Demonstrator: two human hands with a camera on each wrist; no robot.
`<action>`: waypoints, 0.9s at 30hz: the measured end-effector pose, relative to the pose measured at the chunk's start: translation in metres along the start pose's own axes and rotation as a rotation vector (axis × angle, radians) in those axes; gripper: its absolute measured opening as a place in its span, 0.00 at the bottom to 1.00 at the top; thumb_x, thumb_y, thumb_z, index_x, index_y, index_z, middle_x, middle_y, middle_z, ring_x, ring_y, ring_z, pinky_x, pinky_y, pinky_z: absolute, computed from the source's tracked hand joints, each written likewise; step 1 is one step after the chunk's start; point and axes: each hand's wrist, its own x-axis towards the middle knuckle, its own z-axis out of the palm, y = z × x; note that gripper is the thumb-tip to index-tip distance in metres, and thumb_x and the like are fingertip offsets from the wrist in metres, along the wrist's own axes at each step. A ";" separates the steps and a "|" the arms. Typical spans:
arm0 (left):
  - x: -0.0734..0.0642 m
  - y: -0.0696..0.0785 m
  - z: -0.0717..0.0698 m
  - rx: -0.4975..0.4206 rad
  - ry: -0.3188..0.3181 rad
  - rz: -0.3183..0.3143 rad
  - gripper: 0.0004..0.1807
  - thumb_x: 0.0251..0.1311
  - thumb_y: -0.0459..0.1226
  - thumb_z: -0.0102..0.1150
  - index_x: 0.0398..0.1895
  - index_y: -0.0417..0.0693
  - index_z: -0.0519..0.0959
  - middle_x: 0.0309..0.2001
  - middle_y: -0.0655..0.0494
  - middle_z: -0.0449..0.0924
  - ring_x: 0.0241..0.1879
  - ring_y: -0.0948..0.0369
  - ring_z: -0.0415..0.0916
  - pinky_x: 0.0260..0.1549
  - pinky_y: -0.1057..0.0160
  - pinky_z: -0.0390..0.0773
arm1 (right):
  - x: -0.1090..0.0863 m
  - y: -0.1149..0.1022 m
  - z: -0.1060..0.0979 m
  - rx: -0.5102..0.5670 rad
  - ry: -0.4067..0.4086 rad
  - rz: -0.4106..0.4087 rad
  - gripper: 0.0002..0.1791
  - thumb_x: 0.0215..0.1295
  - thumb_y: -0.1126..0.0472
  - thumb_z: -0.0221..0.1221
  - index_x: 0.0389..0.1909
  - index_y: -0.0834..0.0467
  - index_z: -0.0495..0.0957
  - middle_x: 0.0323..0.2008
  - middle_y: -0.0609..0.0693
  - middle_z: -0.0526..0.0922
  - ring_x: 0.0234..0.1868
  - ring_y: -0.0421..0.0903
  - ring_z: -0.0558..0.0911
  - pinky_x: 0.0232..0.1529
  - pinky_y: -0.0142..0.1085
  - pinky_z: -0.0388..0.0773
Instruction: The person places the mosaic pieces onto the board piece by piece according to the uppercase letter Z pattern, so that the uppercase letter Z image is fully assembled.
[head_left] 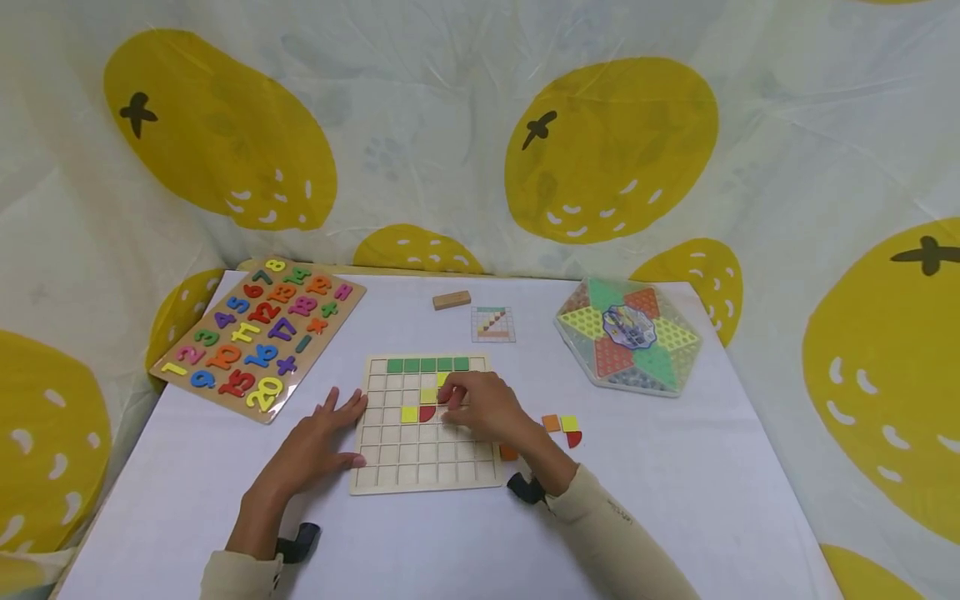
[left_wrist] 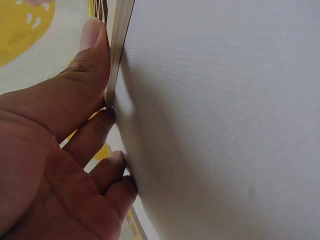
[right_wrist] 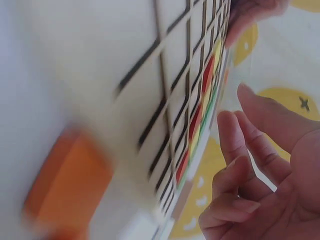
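A wooden grid board [head_left: 431, 475] lies on the white table. Green square tiles [head_left: 428, 365] line its top row. Below them, yellow squares [head_left: 409, 414] and a red quarter-round tile [head_left: 427, 413] step diagonally, partly hidden by my right hand [head_left: 480, 408]. That hand is over the board's right half, thumb and fingertips apart; in the right wrist view nothing shows between them. With fingers spread, my left hand [head_left: 315, 442] touches the board's left edge. In the left wrist view its thumb [left_wrist: 92, 55] presses against the board's side.
Loose orange [head_left: 551, 423], yellow [head_left: 569, 423] and red tiles [head_left: 573, 439] lie right of the board. Behind it are a pattern card [head_left: 492, 325] and a wooden block [head_left: 452, 300]. A number board [head_left: 258, 337] stands left, a hexagonal game box [head_left: 630, 337] right.
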 end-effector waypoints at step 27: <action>0.001 -0.001 -0.001 -0.010 -0.006 -0.007 0.57 0.49 0.43 0.85 0.82 0.53 0.62 0.83 0.52 0.57 0.84 0.34 0.44 0.74 0.24 0.53 | -0.091 0.122 -0.071 -0.076 0.181 0.235 0.17 0.56 0.62 0.79 0.46 0.51 0.88 0.43 0.48 0.87 0.34 0.45 0.76 0.35 0.35 0.73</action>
